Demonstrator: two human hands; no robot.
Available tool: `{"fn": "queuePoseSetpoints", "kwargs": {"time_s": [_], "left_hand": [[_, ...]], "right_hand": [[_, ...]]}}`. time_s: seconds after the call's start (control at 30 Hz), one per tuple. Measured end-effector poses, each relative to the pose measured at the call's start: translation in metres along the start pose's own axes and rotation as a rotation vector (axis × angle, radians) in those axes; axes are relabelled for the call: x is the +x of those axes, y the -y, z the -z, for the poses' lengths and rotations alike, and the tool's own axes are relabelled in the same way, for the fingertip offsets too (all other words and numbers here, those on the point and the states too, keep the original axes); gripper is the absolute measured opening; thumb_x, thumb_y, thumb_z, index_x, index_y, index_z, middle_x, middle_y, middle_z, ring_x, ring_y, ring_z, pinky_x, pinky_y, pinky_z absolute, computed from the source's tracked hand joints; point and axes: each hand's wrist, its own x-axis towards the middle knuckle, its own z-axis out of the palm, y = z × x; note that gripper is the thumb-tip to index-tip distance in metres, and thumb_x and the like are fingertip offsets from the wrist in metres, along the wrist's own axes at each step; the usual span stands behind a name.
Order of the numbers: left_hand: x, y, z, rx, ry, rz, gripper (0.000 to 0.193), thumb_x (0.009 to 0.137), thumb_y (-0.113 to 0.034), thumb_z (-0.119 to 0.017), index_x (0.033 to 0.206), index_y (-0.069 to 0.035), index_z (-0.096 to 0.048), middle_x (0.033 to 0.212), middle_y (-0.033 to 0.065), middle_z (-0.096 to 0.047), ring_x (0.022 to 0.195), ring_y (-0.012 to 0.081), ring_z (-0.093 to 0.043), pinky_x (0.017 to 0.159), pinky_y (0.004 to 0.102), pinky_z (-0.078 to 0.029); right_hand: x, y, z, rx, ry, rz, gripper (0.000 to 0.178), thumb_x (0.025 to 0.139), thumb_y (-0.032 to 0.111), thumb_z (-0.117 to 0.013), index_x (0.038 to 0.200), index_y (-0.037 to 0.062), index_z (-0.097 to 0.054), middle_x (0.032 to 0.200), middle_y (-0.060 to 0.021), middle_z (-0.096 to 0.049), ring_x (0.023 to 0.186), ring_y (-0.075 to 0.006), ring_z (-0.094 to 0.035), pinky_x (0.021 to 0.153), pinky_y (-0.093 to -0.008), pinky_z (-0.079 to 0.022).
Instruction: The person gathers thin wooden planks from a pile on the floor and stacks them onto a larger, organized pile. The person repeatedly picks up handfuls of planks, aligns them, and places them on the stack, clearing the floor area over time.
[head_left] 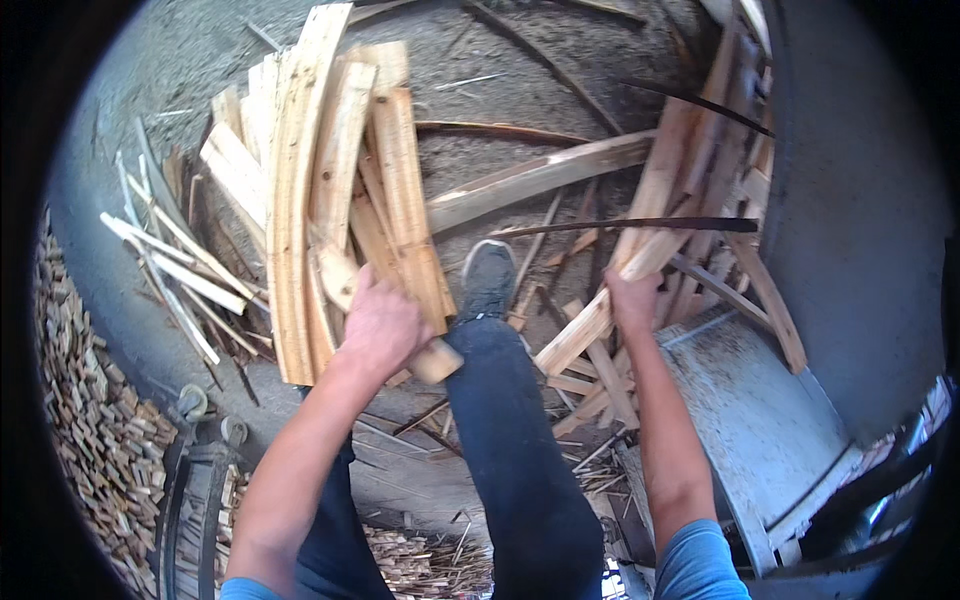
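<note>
My left hand (383,322) is closed round a short wooden board (438,362), whose lower end juts past my fingers toward my knee. Under and behind it lies a stack of long pale boards (293,220) with rough edges. On the other side, my right hand (634,298) grips a light wooden plank (578,335) that slants down to the left. The plank's upper part runs in among a heap of boards (690,150) on the right. My fingers hide part of both pieces.
A thick beam (540,185) spans the gap between the piles. A dark thin strip (640,226) crosses near my right hand. Thin sticks (180,260) lie at left. A metal table (755,420) stands at right, and many small blocks (95,430) at lower left. My shoe (490,275) stands between the piles.
</note>
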Motion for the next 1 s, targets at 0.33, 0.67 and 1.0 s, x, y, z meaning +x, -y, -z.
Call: {"fn": "queuePoseSetpoints", "kwargs": {"time_s": [0.33, 0.67, 1.0], "left_hand": [[-0.028, -0.114, 0.038, -1.248, 0.246, 0.049, 0.061, 0.096, -0.045, -0.060, 0.132, 0.005, -0.053, 0.115, 0.0208, -0.068, 0.107, 0.0251, -0.066, 0.093, 0.0359, -0.051], [-0.095, -0.147, 0.020, -1.670, 0.169, 0.236, 0.063, 0.080, -0.020, -0.076, 0.128, 0.003, -0.044, 0.114, 0.0181, -0.059, 0.105, 0.0235, -0.060, 0.093, 0.0346, -0.049], [-0.169, -0.080, 0.066, -1.881, -0.055, -0.009, 0.067, 0.084, -0.016, -0.073, 0.141, -0.002, -0.040, 0.121, 0.0166, -0.059, 0.113, 0.0215, -0.057, 0.098, 0.0334, -0.046]], "right_hand": [[-0.178, 0.065, 0.150, 0.329, 0.495, -0.021, 0.053, 0.073, 0.017, -0.077, 0.116, -0.0028, -0.052, 0.101, -0.0131, -0.066, 0.080, -0.0190, -0.067, 0.074, -0.0319, -0.055], [-0.300, 0.075, 0.188, 0.164, 0.875, 0.027, 0.083, 0.075, 0.033, -0.082, 0.136, -0.0054, -0.040, 0.122, -0.0162, -0.060, 0.111, -0.0230, -0.060, 0.097, -0.0343, -0.046], [-0.394, 0.082, 0.179, 0.361, 1.106, 0.038, 0.054, 0.106, 0.043, -0.041, 0.130, -0.0029, -0.054, 0.121, -0.0113, -0.062, 0.111, -0.0174, -0.057, 0.100, -0.0319, -0.043]]}}
